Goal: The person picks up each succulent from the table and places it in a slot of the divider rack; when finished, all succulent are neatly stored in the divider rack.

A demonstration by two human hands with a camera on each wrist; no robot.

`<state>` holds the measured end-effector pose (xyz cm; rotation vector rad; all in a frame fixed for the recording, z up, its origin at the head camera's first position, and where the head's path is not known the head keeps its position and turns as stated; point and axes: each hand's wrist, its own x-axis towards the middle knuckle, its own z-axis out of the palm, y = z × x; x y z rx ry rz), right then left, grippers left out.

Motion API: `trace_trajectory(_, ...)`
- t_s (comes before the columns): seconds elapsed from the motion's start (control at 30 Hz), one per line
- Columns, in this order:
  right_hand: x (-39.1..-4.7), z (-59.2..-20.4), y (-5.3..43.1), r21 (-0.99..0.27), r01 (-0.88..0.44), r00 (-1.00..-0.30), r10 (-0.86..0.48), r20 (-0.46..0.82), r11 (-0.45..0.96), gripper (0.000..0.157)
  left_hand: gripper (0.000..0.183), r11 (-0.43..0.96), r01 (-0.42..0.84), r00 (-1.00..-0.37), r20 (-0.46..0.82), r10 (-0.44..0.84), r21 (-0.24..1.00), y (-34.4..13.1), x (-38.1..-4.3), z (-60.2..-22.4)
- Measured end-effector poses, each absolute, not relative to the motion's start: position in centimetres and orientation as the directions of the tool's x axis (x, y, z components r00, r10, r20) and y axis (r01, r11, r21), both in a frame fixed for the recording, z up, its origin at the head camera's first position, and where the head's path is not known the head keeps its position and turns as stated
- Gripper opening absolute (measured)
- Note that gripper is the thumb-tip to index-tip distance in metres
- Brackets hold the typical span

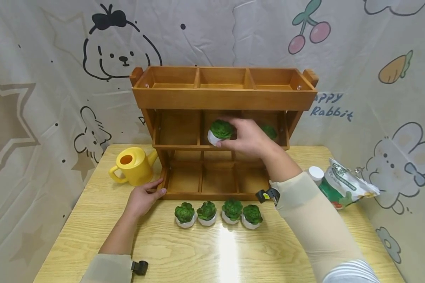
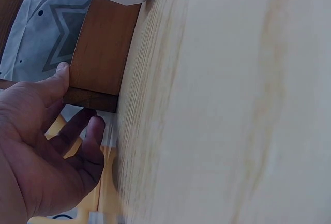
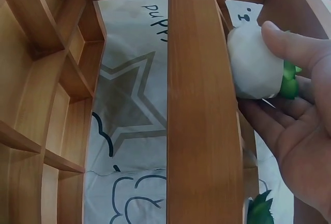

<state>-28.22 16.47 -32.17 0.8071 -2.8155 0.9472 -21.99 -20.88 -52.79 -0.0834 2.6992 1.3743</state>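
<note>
the right hand (image 1: 248, 136) pinches a potted succulent (image 1: 221, 129) at the wooden rack's (image 1: 224, 99) middle-tier central compartment, apparently mid-placing, calling for careful lowering and release, while the left hand (image 1: 143, 200) grips the rack's near-left corner.

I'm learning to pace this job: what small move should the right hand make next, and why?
Probably lower the held plant into the centre compartment of the middle tier and let go: the right hand has it at that opening, another plant sits to the right on the same tier, and the left hand touches a lower corner of the shelf.
</note>
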Motion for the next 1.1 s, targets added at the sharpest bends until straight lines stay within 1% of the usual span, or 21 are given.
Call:
trace_trajectory(0.23, -28.9, -32.5, 16.0, -0.517, -0.485, -0.869, -0.457, 0.192, 0.705, 0.076, 0.054, 0.581, -0.101, -0.992, -0.126, 0.002, 0.808, -20.8, -22.1, -52.7)
trace_trajectory(0.43, -29.3, -32.9, 15.5, -0.508, -0.501, -0.857, -0.481, 0.184, 0.700, 0.074, 0.053, 0.580, -0.088, -0.993, -0.114, 0.008, 0.810, -20.8, -22.1, -52.7)
trace_trajectory(0.7, -29.4, -33.5, 15.1, -0.526, -0.481, -0.866, -0.476, 0.157, 0.701, 0.072, 0.053, 0.575, -0.092, -0.993, -0.120, 0.010, 0.813, -20.8, -21.8, -52.8)
trace_trajectory(0.9, -29.4, -33.5, 15.0, -0.522, -0.491, -0.858, -0.490, 0.151, 0.698, 0.071, 0.054, 0.578, -0.094, -0.993, -0.119, 0.006, 0.811, -20.7, -21.8, -52.7)
trace_trajectory(1.1, -29.4, -33.6, 15.2, -0.516, -0.475, -0.866, -0.484, 0.128, 0.713, 0.070, 0.054, 0.582, -0.098, -0.993, -0.120, -0.001, 0.807, -20.6, -22.0, -52.7)
